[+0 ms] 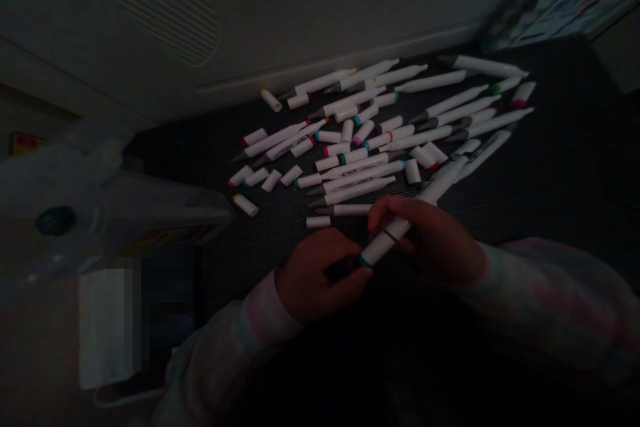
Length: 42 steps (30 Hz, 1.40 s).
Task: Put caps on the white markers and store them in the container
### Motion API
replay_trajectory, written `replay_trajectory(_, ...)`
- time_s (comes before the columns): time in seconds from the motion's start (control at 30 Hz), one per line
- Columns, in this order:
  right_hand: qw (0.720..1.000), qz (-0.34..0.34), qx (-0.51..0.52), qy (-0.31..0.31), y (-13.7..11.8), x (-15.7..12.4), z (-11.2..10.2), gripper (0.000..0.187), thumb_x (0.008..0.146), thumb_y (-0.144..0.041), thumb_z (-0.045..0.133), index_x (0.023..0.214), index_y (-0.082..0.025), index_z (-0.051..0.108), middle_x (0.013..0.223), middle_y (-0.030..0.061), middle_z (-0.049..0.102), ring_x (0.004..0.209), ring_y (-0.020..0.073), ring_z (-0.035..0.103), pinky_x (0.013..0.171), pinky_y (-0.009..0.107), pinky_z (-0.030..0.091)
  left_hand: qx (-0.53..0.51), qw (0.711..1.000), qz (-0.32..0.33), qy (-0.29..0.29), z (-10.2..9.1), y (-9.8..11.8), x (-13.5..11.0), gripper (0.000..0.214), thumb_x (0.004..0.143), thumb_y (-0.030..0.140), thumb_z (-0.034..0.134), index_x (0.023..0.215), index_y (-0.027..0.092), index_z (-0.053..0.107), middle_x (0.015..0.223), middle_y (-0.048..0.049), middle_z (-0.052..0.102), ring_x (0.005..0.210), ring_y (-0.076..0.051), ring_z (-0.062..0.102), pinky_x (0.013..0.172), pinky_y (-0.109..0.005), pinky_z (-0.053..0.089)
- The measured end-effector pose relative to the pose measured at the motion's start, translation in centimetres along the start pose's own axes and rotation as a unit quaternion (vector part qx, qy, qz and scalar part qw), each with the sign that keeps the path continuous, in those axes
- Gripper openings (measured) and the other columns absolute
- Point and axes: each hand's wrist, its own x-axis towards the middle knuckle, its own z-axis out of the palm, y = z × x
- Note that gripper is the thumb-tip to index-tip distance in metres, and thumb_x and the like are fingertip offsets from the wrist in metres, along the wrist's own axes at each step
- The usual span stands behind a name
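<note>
Pinching the green end (365,261) of a white marker (381,247), the fingers of the left hand (320,277) look closed together at its eight-o'clock tip. The right hand (435,233) wraps the barrel just past a dark seam (393,236), the marker slanting up toward two o'clock. Whether that seam is fully shut is too dim to tell. To work the joint well, I'd keep both halves in one straight line — any sideways lean could bind the cap or bruise a nib — and brace the barrel close to the seam. The far tip runs in among the loose markers (357,181), so small, slow movements seem wise. These spread over the dark worktop (565,147) from twelve to two o'clock, with loose caps (245,205) between them and out toward ten. A printed box (575,7) stands beyond, at one o'clock.
</note>
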Motion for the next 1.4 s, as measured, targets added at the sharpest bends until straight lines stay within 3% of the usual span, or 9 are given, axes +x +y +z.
replay_trajectory(0.93, 0.999, 0.025, -0.027, -0.002, -0.26, -0.15, 0.0, 0.038, 0.082, -0.039, 0.037, 0.064, -0.015, 0.06, 0.037, -0.0041, 0.036, 0.041, 0.0096, 0.038, 0.044, 0.024, 0.029, -0.016, 0.999, 0.027, 0.03, 0.36, -0.62, -0.31, 0.015, 0.075, 0.027, 0.05, 0.069, 0.014, 0.055, 0.058, -0.0014, 0.054, 0.055, -0.011, 0.049, 0.054, -0.023, 0.037)
replay_trajectory(1.4, 0.999, 0.023, -0.032, -0.002, -0.2, -0.2, -0.06, 0.04, 0.082, -0.043, 0.038, 0.066, -0.015, 0.06, 0.037, -0.0036, 0.04, 0.041, 0.0103, 0.041, 0.046, 0.024, 0.032, -0.023, 1.0, -0.006, 0.008, -0.03, -0.1, -0.17, 0.015, 0.075, 0.026, 0.05, 0.074, 0.013, 0.059, 0.062, -0.0035, 0.059, 0.059, -0.013, 0.052, 0.057, -0.025, 0.04)
